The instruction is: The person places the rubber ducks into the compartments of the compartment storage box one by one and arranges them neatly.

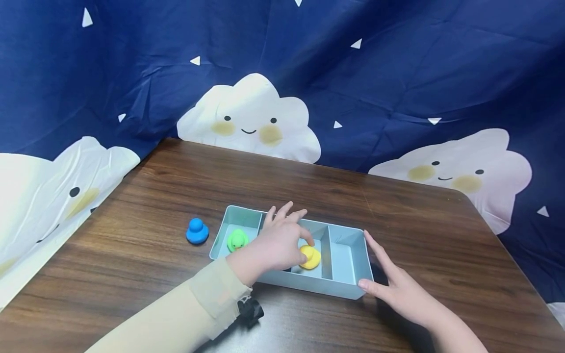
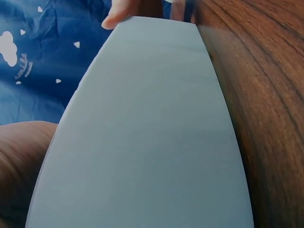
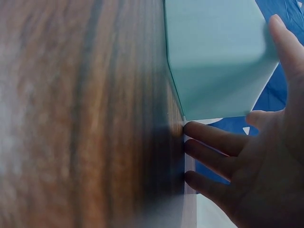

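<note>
A pale blue divided box (image 1: 309, 284) lies on the table, spanning the area in front of both hands. My left hand (image 1: 280, 242) reaches down into it from above, thumb and index finger pinching a yellow rubber duck (image 1: 312, 258) in the compartment right of the middle. The other fingers of that hand are spread over the dividers and hide part of the box. In the leftmost compartment sits a green rubber duck (image 1: 237, 239). At the box's right end, my right hand (image 1: 397, 287) touches the corners with extended thumb and index finger. The left wrist view shows mostly the box's long side wall (image 2: 142, 123).
To the left of the box a blue rubber duck (image 1: 196, 231) stands on the brown wooden table (image 1: 132, 235). A dark blue curtain (image 1: 353, 73) with white clouds hangs behind the table's far edge. A small black device (image 1: 250, 311) is on my left wrist.
</note>
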Demonstrator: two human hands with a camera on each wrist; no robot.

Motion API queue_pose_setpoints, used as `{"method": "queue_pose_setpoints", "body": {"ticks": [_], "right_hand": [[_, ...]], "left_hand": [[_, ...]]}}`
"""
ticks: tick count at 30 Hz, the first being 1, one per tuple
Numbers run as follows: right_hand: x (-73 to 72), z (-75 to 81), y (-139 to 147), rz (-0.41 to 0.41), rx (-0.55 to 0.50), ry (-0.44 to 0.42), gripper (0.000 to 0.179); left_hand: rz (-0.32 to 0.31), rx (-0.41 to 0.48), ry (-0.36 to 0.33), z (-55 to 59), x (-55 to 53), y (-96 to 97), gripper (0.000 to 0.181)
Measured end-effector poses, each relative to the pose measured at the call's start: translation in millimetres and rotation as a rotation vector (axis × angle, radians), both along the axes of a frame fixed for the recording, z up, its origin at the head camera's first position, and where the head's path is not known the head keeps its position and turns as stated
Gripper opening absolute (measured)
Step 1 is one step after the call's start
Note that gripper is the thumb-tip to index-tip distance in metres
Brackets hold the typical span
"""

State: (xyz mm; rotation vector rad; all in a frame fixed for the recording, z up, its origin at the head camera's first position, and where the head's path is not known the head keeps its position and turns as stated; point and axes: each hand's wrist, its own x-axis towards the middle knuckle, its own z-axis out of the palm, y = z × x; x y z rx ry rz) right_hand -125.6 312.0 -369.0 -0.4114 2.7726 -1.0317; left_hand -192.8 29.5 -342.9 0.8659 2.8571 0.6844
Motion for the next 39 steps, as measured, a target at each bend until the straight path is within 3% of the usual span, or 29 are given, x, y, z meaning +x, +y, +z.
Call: {"method": "queue_pose_setpoints", "body": {"ticks": [14,23,39], "right_hand": [[0.8,-0.2,-0.1,0.003,-0.008,0.006,0.09],[0.3,-1.0,-0.3,-0.007,-0.006,0.008,0.089],[1.3,-0.6,-1.2,0.002,-0.009,0.01,0.09]], "left_hand": [[0.043,-0.044,0.062,-3.9,0.1,5.2,0.01],[0.064,-0.081,0.138,-3.4,2.3,8.0,0.032],[0.08,-0.095,0.13,-3.2,2.1,7.6,0.037]]}}
